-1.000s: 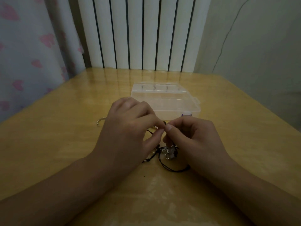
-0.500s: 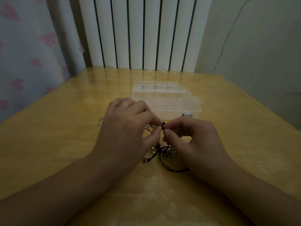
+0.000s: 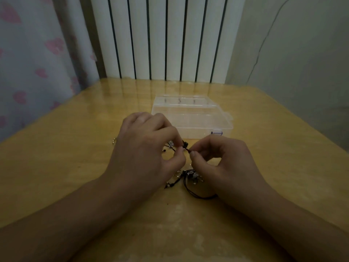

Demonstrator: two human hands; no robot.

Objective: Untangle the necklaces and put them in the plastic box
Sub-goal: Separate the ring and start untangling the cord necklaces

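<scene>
A tangle of black-cord necklaces (image 3: 190,176) with small silvery charms lies on the wooden table between my wrists. My left hand (image 3: 145,148) and my right hand (image 3: 221,163) meet above it, each pinching the same black cord with a dark bead (image 3: 186,144) between thumb and forefinger. The cord runs down from my fingers into the tangle, and a loop of it curves under my right palm. A clear plastic box (image 3: 190,115) sits shut just beyond my hands, a purple mark on its front wall.
A small silvery piece (image 3: 114,140) peeks out left of my left hand. The wooden table (image 3: 66,148) ends at a white ribbed radiator (image 3: 166,38) behind. A curtain with pink hearts hangs at left, a plain wall at right.
My fingertips have drawn slightly apart, and the bead with a short length of cord now shows between them. The charm cluster below shifted a little.
</scene>
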